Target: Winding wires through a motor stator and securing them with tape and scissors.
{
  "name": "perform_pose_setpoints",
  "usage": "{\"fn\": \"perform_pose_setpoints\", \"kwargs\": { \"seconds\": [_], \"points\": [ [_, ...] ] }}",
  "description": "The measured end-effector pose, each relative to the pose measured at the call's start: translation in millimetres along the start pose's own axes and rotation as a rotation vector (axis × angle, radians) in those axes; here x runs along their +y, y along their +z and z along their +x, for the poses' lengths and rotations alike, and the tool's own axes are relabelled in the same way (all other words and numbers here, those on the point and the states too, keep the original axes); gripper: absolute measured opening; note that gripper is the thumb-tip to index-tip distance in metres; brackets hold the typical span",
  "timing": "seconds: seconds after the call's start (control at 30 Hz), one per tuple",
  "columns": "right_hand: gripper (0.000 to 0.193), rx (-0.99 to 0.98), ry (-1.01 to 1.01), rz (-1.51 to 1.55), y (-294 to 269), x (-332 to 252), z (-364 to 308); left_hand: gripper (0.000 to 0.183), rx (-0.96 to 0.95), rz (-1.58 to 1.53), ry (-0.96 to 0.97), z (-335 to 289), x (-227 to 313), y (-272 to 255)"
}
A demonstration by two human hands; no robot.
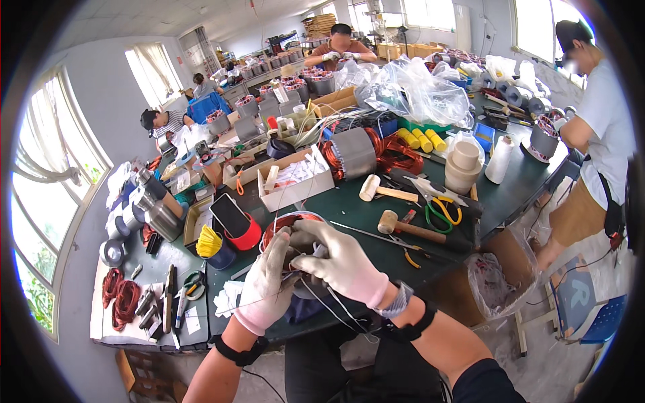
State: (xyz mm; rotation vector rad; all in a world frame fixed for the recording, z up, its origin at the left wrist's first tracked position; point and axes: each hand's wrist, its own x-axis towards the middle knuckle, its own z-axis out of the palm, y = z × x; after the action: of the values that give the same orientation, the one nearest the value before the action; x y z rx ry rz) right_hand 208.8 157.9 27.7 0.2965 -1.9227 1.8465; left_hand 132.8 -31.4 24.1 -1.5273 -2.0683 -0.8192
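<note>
Handling 1 winding [271,232]: L hand [270,285], R hand [344,263]; can't tell grip; 2 mallets [388,221] nr.

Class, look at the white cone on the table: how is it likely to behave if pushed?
Pushed near its narrow top, the white cone would probably tip, as it stands upright and looks tall for its base. Once down, its round, tapered side suggests it may roll in a curve. It looks smooth, so it might be slippery.

The left glove [266,282] and right glove [341,263] are off-white, their 2 cuffs [377,290] pinkish. The left strap [238,352] and right strap [419,324] are black, the wristband [398,300] grey, the right sleeve [487,384] dark navy, the trousers [316,376] black.
</note>
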Motion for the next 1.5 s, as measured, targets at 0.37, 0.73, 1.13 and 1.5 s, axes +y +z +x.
{"fn": "perform_pose_setpoints", "kwargs": {
  "seconds": [0.37,0.73,1.13,1.5],
  "points": [
    [0.008,0.221,0.313,0.16,-17.1,7.3,-64.1,0.041,-0.164,-0.062,0.058,11.2,0.3,-14.4],
    [0.008,0.13,-0.003,-0.519,-6.3,49.3,-89.3,0.04,-0.158,0.038,0.149,7.3,-6.2,-5.0],
    [0.026,0.182,0.087,-0.011,-5.6,3.2,-81.0,0.044,-0.136,0.25,0.215,0.3,-4.5,1.9],
    [0.015,0.174,-0.202,-0.332,-19.1,1.0,-56.5,0.05,-0.216,0.18,0.128,9.0,6.8,-4.7]
  ]
}}
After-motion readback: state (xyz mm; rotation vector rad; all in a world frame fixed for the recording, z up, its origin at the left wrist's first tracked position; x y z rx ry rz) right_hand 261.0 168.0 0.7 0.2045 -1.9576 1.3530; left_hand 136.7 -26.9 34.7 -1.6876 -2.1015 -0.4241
